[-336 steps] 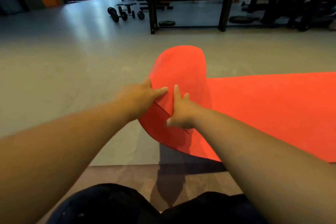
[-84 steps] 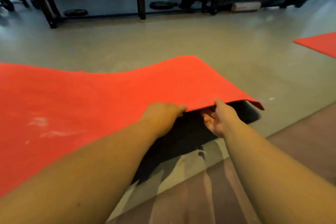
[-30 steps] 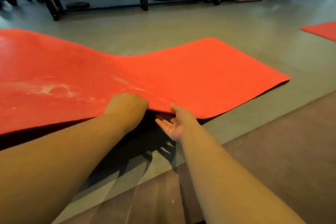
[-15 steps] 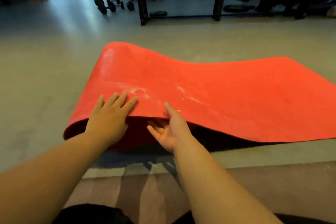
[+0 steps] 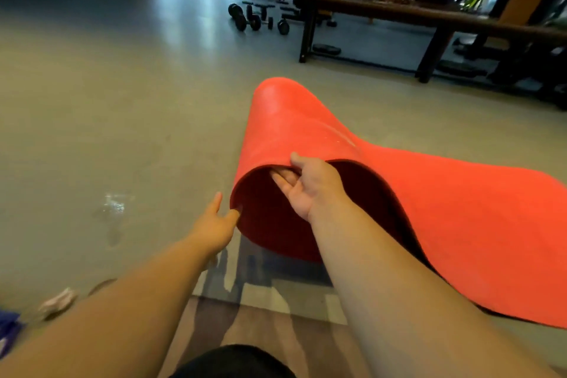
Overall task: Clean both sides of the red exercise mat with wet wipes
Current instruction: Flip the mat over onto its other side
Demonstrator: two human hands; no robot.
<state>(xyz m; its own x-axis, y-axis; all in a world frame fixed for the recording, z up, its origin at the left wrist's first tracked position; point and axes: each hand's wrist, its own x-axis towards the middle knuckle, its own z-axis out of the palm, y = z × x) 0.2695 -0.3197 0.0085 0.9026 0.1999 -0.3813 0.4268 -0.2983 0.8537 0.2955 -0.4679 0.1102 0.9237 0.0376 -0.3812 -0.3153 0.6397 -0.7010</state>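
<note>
The red mat (image 5: pixel 460 209) is lying on the floor on the near side of the bench (image 5: pixel 429 17), its left end curling into a tube. Our right hand (image 5: pixel 310 184) is gripping that raised edge, thumb above, fingers beneath. Our left hand (image 5: pixel 214 224), fingers straight, is touching the lower rim. We are probably turning it over, so next we need it flattened for wiping.

No legible text, label, brand, number or sign anywhere. On mat (image 5: pixel 460 224) no print visible. Blue item (image 5: pixel 9 328) at lower left edge too blurred to read.
</note>
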